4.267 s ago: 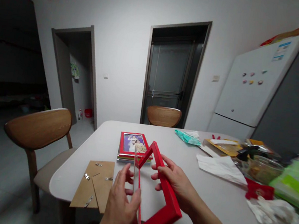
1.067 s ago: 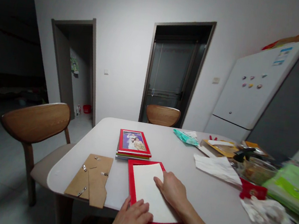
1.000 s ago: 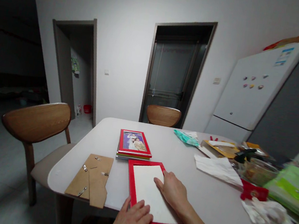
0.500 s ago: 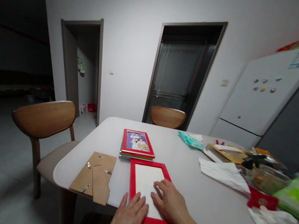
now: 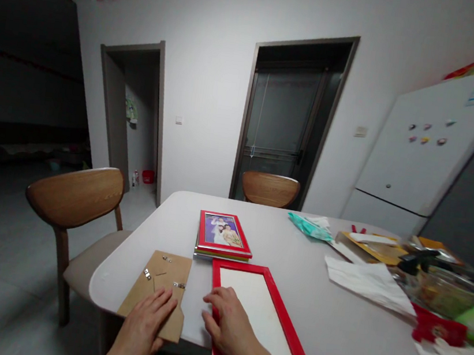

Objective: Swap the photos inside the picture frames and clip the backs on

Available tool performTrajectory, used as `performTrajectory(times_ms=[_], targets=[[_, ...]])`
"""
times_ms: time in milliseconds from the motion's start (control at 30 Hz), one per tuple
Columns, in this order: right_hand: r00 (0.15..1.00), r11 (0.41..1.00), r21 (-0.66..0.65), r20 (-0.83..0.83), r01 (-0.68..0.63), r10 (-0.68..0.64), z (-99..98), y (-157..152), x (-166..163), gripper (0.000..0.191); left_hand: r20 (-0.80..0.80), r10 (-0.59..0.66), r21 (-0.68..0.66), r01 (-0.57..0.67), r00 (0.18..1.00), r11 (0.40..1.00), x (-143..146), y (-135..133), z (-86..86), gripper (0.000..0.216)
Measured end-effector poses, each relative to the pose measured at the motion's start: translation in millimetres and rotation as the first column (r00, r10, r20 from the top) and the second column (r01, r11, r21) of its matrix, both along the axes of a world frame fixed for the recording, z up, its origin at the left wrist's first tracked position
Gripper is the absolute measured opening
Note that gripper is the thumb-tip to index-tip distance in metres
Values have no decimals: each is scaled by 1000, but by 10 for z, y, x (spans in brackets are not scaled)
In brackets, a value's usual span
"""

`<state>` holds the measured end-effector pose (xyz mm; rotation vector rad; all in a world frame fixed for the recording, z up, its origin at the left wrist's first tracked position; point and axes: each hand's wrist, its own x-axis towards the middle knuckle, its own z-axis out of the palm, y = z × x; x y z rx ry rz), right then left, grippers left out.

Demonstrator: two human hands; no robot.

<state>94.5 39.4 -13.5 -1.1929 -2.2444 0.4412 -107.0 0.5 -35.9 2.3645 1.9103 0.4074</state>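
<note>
My left hand (image 5: 145,323) lies on the brown backing board (image 5: 145,276) of a picture frame, fingers stretched over its stand flap and the thumb near the lower edge. Metal clips and hangers show on the board. Over the left rim of a red picture frame (image 5: 284,312) is my right hand (image 5: 232,328), fingers slightly bent and apart, holding nothing. A white sheet (image 5: 258,297) fills the inside of this frame. Just behind it sits a small stack of frames, topped by a red-edged framed photo (image 5: 224,231) of people.
The white table (image 5: 295,266) also bears a teal packet (image 5: 311,227), white paper (image 5: 369,282), a clear plastic container (image 5: 449,290) and a red item (image 5: 438,327) on the right. Wooden chairs stand at the left (image 5: 77,197) and far side (image 5: 270,189).
My left hand has moved left from the red frame onto the backing board. The right hand has shifted left, from the white sheet to the frame's left rim. The view has turned slightly.
</note>
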Motion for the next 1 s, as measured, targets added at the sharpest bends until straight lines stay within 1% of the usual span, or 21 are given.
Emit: performTrajectory(times_ms=[100, 167, 200, 233, 267, 333, 367, 400, 467, 533, 567, 600, 633, 667, 700, 733, 800, 867, 900, 967, 1000], targets=[[998, 1000, -19, -60, -11, 9, 59, -33, 42, 24, 177, -116, 179, 84, 977, 980, -101, -58, 95, 60], [992, 999, -33, -126, -22, 18, 128, -79, 62, 24, 371, -144, 296, 30, 917, 955, -134, -93, 248, 47], [986, 998, -47, -167, -34, 26, 165, -107, 64, 23, 491, -132, 337, -49, 861, 940, -120, -109, 337, 40], [976, 996, -71, -213, -51, 35, 201, -136, 61, 23, 620, -108, 352, -152, 777, 923, -82, -125, 423, 35], [963, 991, -108, -265, -73, 42, 230, -164, 52, 23, 747, -84, 336, -266, 659, 903, -19, -142, 500, 32], [923, 961, -242, -384, -134, 32, 259, -207, 24, 26, 935, -71, 226, -432, 347, 873, 174, -174, 599, 34], [893, 927, -333, -450, -170, 2, 256, -217, 11, 28, 979, -82, 161, -451, 189, 878, 292, -187, 617, 37], [851, 881, -425, -522, -205, -54, 242, -218, 5, 31, 994, -96, 108, -431, 49, 896, 416, -195, 615, 39], [718, 787, -553, -661, -273, -216, 191, -194, 26, 39, 981, -109, 53, -322, -159, 945, 655, -199, 567, 41], [552, 744, -586, -754, -321, -356, 132, -141, 106, 43, 953, -93, 36, -199, -288, 979, 849, -194, 497, 42], [489, 743, -582, -779, -329, -394, 107, -110, 166, 43, 943, -77, 33, -140, -325, 990, 924, -193, 465, 42], [454, 748, -579, -789, -324, -414, 87, -77, 235, 43, 939, -59, 31, -86, -338, 996, 984, -196, 439, 43], [451, 756, -580, -786, -302, -423, 75, -47, 308, 42, 945, -40, 30, -38, -324, 999, 1029, -204, 420, 43], [473, 769, -585, -770, -257, -428, 71, -22, 380, 42, 958, -32, 31, -7, -283, 999, 1061, -217, 407, 43], [511, 786, -588, -743, -191, -431, 76, -4, 448, 44, 975, -45, 45, -2, -216, 999, 1082, -234, 400, 42], [557, 800, -587, -707, -120, -436, 91, 4, 508, 47, 989, -81, 81, -10, -122, 997, 1094, -253, 397, 40], [629, 815, -580, -639, -16, -442, 147, -11, 598, 53, 965, -223, 225, 4, 136, 974, 1103, -289, 399, 33], [665, 824, -567, -618, -7, -420, 223, -67, 655, 55, 813, -416, 397, 135, 407, 908, 1110, -308, 404, 33], [670, 827, -562, -625, -30, -400, 263, -106, 675, 55, 704, -496, 449, 223, 509, 866, 1120, -309, 405, 36], [658, 823, -559, -658, -102, -365, 329, -187, 705, 58, 491, -581, 478, 357, 650, 803, 1161, -298, 396, 42], [639, 813, -564, -680, -143, -359, 351, -223, 717, 60, 405, -588, 466, 395, 700, 792, 1194, -289, 386, 43]])
